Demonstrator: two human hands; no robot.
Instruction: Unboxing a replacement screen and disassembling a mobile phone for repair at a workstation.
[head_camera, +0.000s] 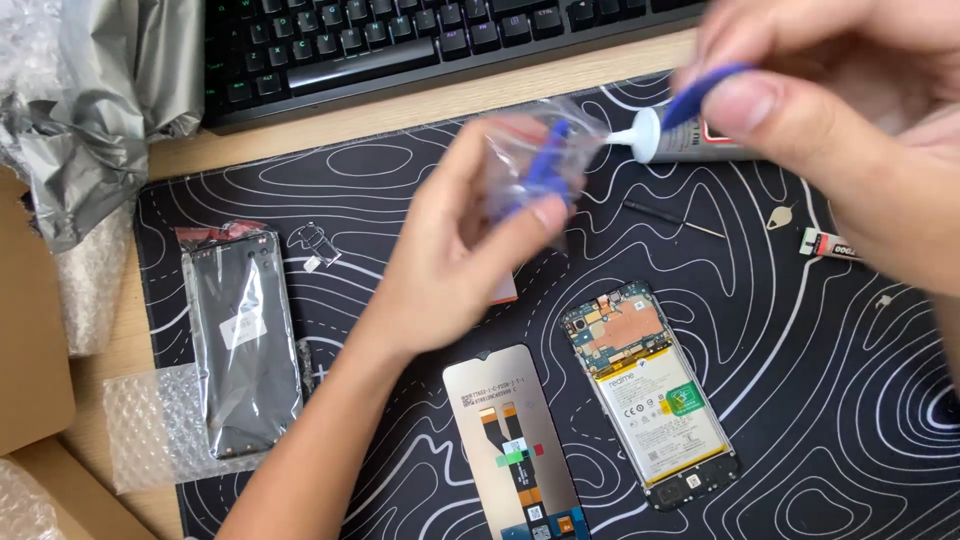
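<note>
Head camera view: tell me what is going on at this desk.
A person's left hand pinches a small clear plastic bag with blue pieces inside, above a black desk mat with white contour lines. The right hand pinches a blurred blue plastic tool at the bag's mouth. On the mat lie an opened phone body showing its battery, a loose phone screen panel, back side up, and a dark phone part in a clear wrapper.

Both arms are bare, no sleeves showing anywhere. Left hand (455, 260) and right hand (840, 110) have no gloves, rings or watch. Nails look short and plain.
</note>
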